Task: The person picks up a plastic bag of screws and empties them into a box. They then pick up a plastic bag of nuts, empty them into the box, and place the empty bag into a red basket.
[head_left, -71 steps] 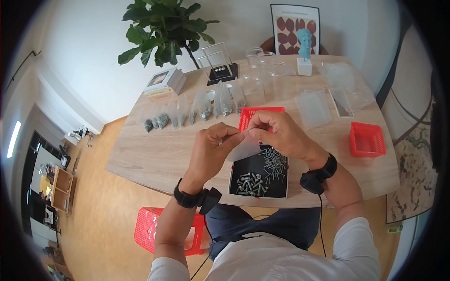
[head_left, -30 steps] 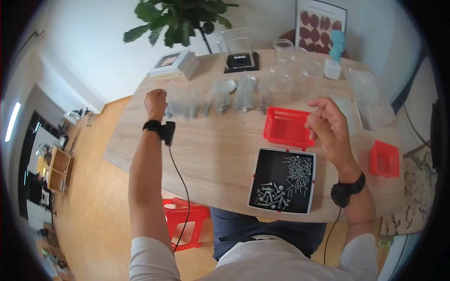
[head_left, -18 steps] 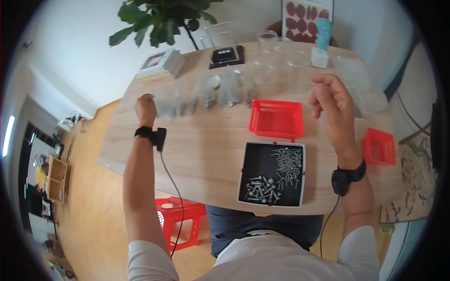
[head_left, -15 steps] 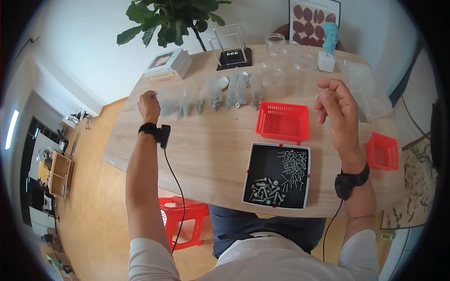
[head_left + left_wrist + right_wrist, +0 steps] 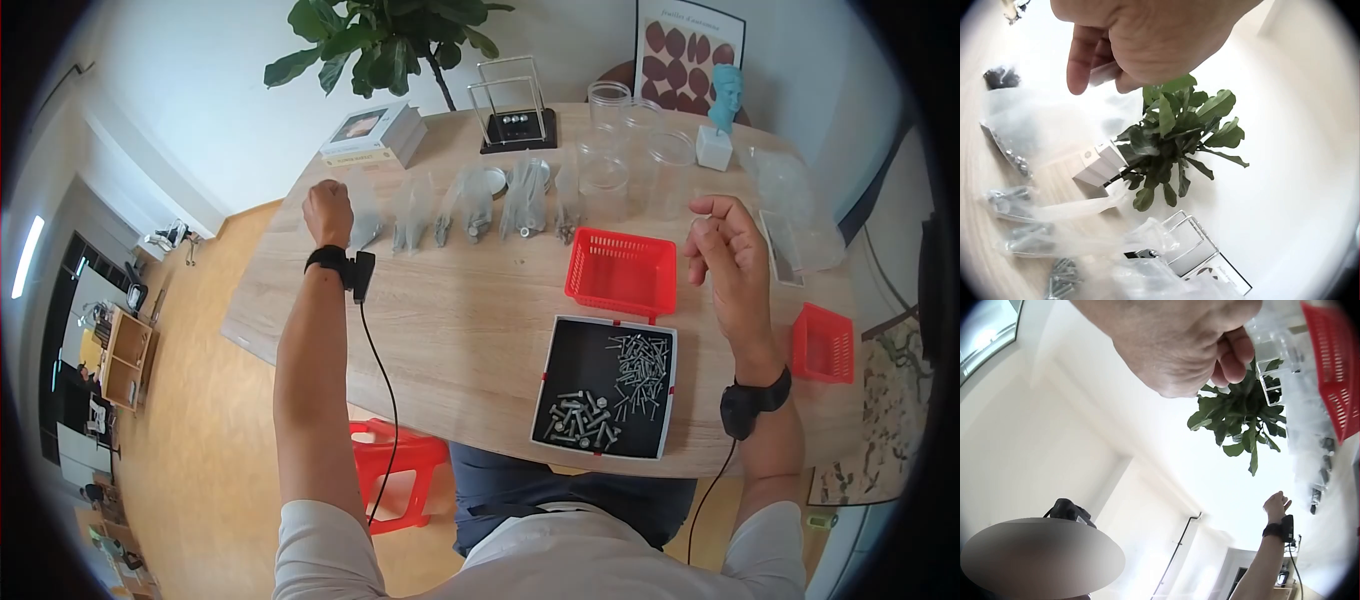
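My left hand point(image 5: 328, 213) is at the left end of a row of clear plastic bags point(image 5: 412, 215) filled with metal parts. Seen from the left wrist, the curled fingers of that hand point(image 5: 1154, 37) pinch a clear edge of plastic, beside an upright bag point(image 5: 1041, 122) with small parts at its bottom. The hand partly hides where bag and fingers meet. Raised over the table to the right of a red basket point(image 5: 622, 272), my right hand point(image 5: 732, 260) has loosely curled fingers and nothing visible in them. A black-lined tray point(image 5: 552, 345) holds bolts point(image 5: 585, 420) and thinner screws point(image 5: 642, 370).
Clear jars point(image 5: 603, 165), a desk cradle point(image 5: 518, 130), stacked books point(image 5: 375, 135) and a blue bust point(image 5: 725, 100) stand at the back. On the right are a second red basket point(image 5: 822, 343) and flat plastic bags point(image 5: 795, 200). A red stool point(image 5: 400, 475) is below the table edge.
Both hands were together above the tray with a clear bag. They have since parted: the left went to the left end of the bag row, the right moved off to the right.
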The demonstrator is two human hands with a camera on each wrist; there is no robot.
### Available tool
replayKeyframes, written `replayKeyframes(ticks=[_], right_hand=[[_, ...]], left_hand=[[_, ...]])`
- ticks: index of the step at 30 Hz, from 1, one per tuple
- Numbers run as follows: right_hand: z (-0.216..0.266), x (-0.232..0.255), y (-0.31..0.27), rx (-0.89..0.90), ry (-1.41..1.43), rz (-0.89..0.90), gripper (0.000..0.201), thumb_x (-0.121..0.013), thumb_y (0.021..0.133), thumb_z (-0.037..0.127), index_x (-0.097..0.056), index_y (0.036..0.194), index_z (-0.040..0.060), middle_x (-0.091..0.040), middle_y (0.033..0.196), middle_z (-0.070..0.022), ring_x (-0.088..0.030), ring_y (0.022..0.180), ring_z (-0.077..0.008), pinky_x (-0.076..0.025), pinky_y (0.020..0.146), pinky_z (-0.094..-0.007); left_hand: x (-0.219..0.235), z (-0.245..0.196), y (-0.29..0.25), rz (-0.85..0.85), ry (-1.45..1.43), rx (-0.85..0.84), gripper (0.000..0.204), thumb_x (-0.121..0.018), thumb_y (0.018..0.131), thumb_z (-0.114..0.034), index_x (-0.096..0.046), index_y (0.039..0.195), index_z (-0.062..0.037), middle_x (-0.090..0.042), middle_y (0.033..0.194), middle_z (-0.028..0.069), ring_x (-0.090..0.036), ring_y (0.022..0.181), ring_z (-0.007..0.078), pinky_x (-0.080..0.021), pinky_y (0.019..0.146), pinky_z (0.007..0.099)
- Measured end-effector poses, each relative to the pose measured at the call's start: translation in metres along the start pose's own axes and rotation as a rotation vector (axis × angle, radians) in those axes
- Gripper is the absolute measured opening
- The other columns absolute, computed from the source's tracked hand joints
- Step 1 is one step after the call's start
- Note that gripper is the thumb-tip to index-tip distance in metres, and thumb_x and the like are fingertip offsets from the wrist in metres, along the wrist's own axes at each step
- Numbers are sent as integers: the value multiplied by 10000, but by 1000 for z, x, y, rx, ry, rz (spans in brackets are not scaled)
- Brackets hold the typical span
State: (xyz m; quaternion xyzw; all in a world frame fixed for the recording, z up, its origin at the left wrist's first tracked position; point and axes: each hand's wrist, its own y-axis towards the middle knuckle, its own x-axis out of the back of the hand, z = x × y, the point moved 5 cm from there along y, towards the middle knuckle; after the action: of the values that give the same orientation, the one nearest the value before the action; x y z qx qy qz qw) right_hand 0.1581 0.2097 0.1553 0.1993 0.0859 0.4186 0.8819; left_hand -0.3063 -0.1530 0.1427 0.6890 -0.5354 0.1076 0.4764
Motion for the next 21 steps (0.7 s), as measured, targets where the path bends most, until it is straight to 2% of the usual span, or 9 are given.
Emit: replayKeyframes(ticks=[8, 12, 14, 15, 16, 17, 18, 20, 21], right_hand=[[0, 3, 2, -1, 14, 11, 273, -634, 1089, 249, -620, 1254, 32, -631, 833, -8, -522, 635, -33, -428, 570, -192], [-1, 9, 4, 42, 42, -16, 255, -642, 1083, 221, -623, 1253, 31, -630, 839, -5, -528, 641, -38, -428, 574, -198], [4, 16, 7, 78, 15, -44, 255, -650, 1075, 207, -621, 1257, 31, -628, 839, -2, -531, 652, -39, -430, 582, -199], [9, 23, 9, 124, 7, -48, 256, -659, 1068, 193, -619, 1261, 31, -626, 839, 2, -534, 663, -40, -432, 589, -200], [15, 32, 13, 148, -6, -79, 247, -676, 1053, 184, -634, 1237, 25, -642, 838, -9, -556, 686, -51, -457, 612, -217], [19, 43, 16, 174, -14, -104, 239, -693, 1037, 175, -649, 1212, 18, -658, 836, -19, -578, 709, -62, -482, 634, -234], [19, 58, 21, 170, -54, -139, 239, -693, 1037, 175, -649, 1212, 18, -658, 836, -19, -578, 709, -62, -482, 634, -234], [24, 83, 28, 247, -355, -276, 213, -718, 1010, 173, -684, 1134, 3, -692, 837, -51, -621, 757, -95, -526, 690, -271], [29, 93, 29, 214, -487, -336, 214, -739, 968, 183, -709, 1070, -3, -734, 858, -113, -695, 789, -185, -560, 739, -335]], left_hand=[[-18, -20, -38, 223, 188, -66, 259, -666, 921, -267, -746, 855, -30, -746, 936, 237, -703, 915, 487, -552, 815, 534], [-31, -1, -29, 61, 187, -242, 303, -610, 969, -329, -754, 979, -63, -746, 995, 261, -703, 946, 489, -550, 784, 541], [-41, 23, -2, 142, 287, -145, 299, -592, 981, -321, -757, 984, -71, -746, 989, 263, -713, 935, 477, -547, 777, 545], [-59, 56, 16, 27, 280, -459, 311, -596, 984, -327, -773, 977, -70, -738, 924, 261, -717, 904, 466, -544, 771, 548], [-14, -11, -18, 220, 184, -62, 332, -653, 979, -376, -782, 1108, -99, -760, 1005, 220, -724, 971, 422, -552, 824, 525], [-18, 5, -19, 7, 197, -248, 448, -726, 960, -422, -731, 1282, -111, -753, 1144, 196, -709, 1076, 375, -550, 901, 494], [-23, 7, -16, 26, 205, -268, 548, -771, 953, -412, -654, 1389, -101, -695, 1278, 204, -681, 1134, 372, -542, 954, 478], [-10, -20, -43, -28, 16, -320, 533, -744, 996, -331, -606, 1425, -46, -646, 1288, 220, -676, 1076, 404, -546, 942, 495], [1, -39, -64, -64, -2, -370, 511, -743, 1001, -284, -604, 1426, -37, -649, 1271, 212, -676, 1067, 388, -545, 943, 488]])
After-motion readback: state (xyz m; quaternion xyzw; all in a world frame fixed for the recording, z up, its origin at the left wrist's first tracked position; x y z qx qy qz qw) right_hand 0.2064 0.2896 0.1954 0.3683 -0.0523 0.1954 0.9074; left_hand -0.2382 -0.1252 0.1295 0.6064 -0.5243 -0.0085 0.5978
